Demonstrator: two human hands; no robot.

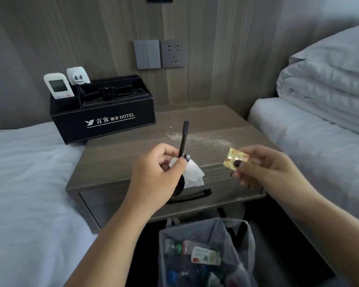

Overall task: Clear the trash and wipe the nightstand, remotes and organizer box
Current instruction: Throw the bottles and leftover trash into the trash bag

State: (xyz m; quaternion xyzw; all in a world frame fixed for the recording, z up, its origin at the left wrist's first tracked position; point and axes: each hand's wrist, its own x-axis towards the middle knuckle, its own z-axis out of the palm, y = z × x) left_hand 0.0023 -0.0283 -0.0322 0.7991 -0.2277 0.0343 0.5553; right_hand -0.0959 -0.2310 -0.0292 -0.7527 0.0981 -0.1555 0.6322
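While the left hand [164,162] grips a black spoon [182,141] and tissue [192,172] over the counter's [112,162] front edge, the right hand [263,164] pinches a wrapper [235,158]. Risk: tissue slips loose; wrapper misses the bag [243,235] below. Crumbs [195,138] lie mid-counter; organizer box [104,119] at back-left corner.

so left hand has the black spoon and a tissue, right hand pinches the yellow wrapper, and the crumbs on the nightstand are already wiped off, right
Not quite. The head view shows the crumbs still scattered across the nightstand, not wiped off. The rest holds: the left hand holds the black spoon and tissue, and the right hand pinches the yellow wrapper.
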